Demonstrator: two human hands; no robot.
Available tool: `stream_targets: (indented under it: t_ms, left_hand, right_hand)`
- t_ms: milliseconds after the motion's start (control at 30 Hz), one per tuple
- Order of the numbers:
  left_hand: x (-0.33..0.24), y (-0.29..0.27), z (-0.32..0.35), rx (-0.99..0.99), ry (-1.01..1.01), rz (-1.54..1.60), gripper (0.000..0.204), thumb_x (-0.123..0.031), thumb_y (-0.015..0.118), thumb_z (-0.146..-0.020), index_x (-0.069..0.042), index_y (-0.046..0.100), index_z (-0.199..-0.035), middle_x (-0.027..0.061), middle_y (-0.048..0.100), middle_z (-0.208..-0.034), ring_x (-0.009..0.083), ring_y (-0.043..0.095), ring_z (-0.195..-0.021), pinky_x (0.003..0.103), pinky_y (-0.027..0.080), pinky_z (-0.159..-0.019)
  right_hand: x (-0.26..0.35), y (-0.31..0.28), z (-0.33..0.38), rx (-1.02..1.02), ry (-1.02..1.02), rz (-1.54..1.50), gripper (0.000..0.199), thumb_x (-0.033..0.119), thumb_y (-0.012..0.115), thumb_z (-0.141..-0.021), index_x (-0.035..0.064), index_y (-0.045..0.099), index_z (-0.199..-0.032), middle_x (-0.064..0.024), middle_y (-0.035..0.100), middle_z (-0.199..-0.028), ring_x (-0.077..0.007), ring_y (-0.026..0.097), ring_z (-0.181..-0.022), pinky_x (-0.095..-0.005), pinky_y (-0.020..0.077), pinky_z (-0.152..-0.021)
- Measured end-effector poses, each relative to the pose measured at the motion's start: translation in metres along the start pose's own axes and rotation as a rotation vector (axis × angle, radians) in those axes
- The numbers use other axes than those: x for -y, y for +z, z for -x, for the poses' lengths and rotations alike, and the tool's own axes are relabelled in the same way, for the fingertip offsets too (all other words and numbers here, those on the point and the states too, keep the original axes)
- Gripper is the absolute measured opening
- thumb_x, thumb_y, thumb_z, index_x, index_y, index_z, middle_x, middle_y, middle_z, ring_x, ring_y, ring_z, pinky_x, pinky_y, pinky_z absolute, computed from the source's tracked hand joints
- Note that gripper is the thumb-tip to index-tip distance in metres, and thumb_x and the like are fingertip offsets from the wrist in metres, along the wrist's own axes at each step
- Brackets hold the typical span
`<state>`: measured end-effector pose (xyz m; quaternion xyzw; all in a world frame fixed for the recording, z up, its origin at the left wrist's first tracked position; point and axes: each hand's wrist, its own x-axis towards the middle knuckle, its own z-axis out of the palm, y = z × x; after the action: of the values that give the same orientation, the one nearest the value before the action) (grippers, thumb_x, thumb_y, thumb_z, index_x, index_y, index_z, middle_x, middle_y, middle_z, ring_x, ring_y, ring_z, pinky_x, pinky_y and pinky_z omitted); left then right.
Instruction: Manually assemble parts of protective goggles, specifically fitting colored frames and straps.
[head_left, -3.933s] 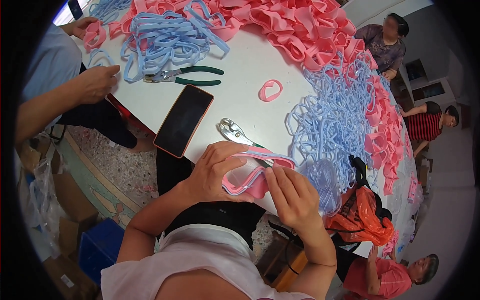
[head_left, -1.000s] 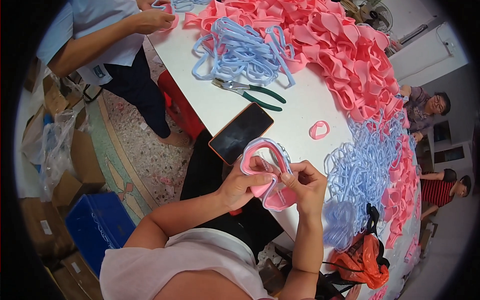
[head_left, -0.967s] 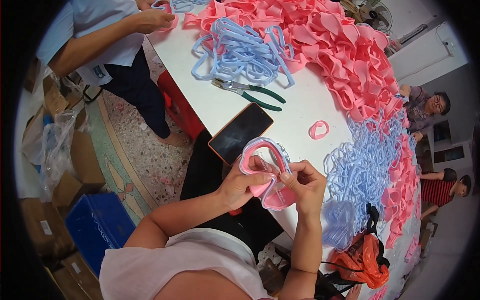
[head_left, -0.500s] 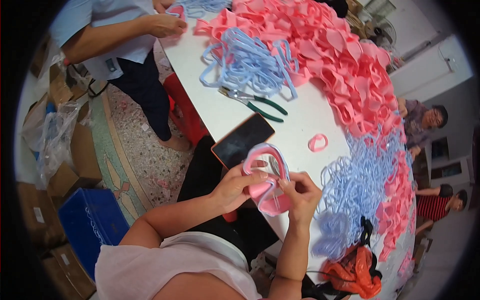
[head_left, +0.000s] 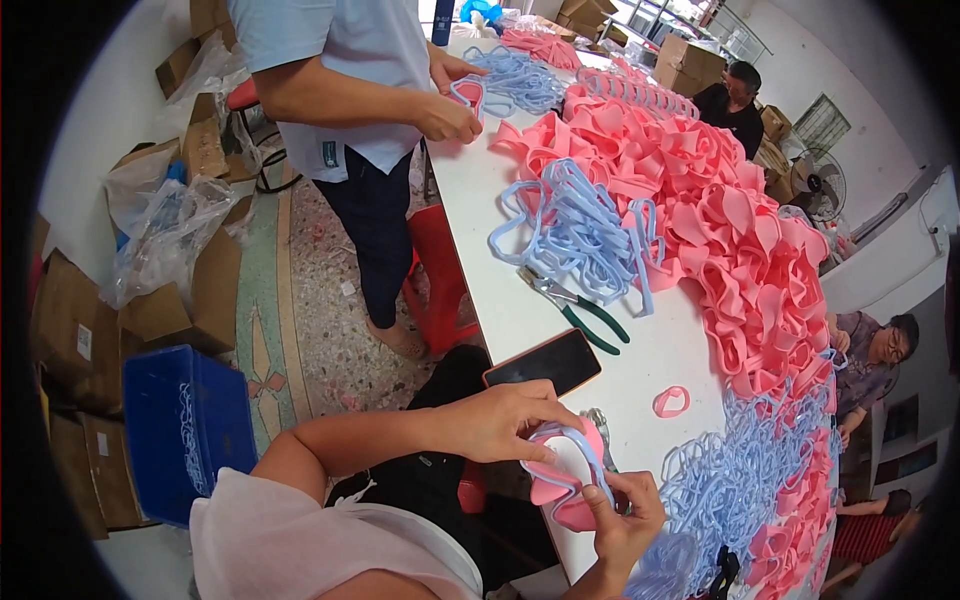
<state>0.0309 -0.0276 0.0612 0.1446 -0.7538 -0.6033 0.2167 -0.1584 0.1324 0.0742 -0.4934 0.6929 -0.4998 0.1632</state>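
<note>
— What do you have in the head view?

— I see the left hand (head_left: 497, 420) closed over the top of a pink foam piece (head_left: 560, 487) with a light blue strap (head_left: 583, 458) looped over it. The right hand (head_left: 622, 503) pinches the lower end of the same piece, thumb pressed on the pink foam. Both hands hold it tight, just off the near edge of the white table (head_left: 500, 290), above the person's lap.

— What lies near it?

— Just beyond the left hand I see a dark phone (head_left: 545, 362) flat on the table, close to the edge. Past that lie green-handled pliers (head_left: 580, 312), and to the right of the phone a small pink ring (head_left: 671, 401) sits alone on the bare white top. A pile of blue straps (head_left: 580, 230) lies beside the pliers, a long heap of pink foam pieces (head_left: 730, 230) runs down the far side, and more blue straps (head_left: 740, 480) are heaped near the right hand.

— Anyone else?

— A person in a light blue shirt (head_left: 340, 70) stands at the table's left side, hands on a pink and blue piece. Two more people sit on the far side. On the floor to the left I see a blue crate (head_left: 185, 430) and cardboard boxes (head_left: 70, 320).
</note>
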Motion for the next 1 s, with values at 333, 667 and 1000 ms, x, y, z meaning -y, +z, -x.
stream_targets:
  t_ms: [333,667,1000]
  left_hand:
    - [0.016,-0.006,-0.003,-0.191,0.072,0.189,0.046,-0.010,0.078,-0.081,-0.006,0.065,-0.124,0.0032,0.050,-0.098,0.0108,0.054,-0.086,0.023,0.047,-0.071]
    - [0.047,0.018,-0.032,-0.349,0.018,0.199,0.044,0.000,0.076,-0.082,-0.001,0.062,-0.124,0.0021,0.046,-0.103,0.0086,0.055,-0.093,0.022,0.049,-0.074]
    - [0.061,0.012,-0.046,-0.444,-0.093,0.598,0.045,0.003,0.071,-0.083,0.004,0.054,-0.125,0.0092,0.064,-0.107,0.0134,0.064,-0.095,0.026,0.054,-0.081]
  right_hand:
    - [-0.022,-0.020,0.001,0.097,0.075,-0.210,0.032,0.000,0.069,-0.088,-0.0004,0.057,-0.118,-0.0065,0.058,-0.107,-0.0153,0.058,-0.091,-0.0289,0.0512,-0.078]
    - [-0.038,-0.006,-0.012,-0.185,0.141,-0.244,0.022,0.002,0.072,-0.083,-0.0024,0.059,-0.100,-0.0053,0.055,-0.095,-0.0116,0.055,-0.085,-0.0247,0.0503,-0.073]
    - [-0.064,-0.009,-0.038,-0.004,0.166,-0.422,0.036,0.009,0.066,-0.091,-0.0016,0.059,-0.124,-0.0082,0.057,-0.117,-0.0153,0.056,-0.105,-0.0269,0.0513,-0.079]
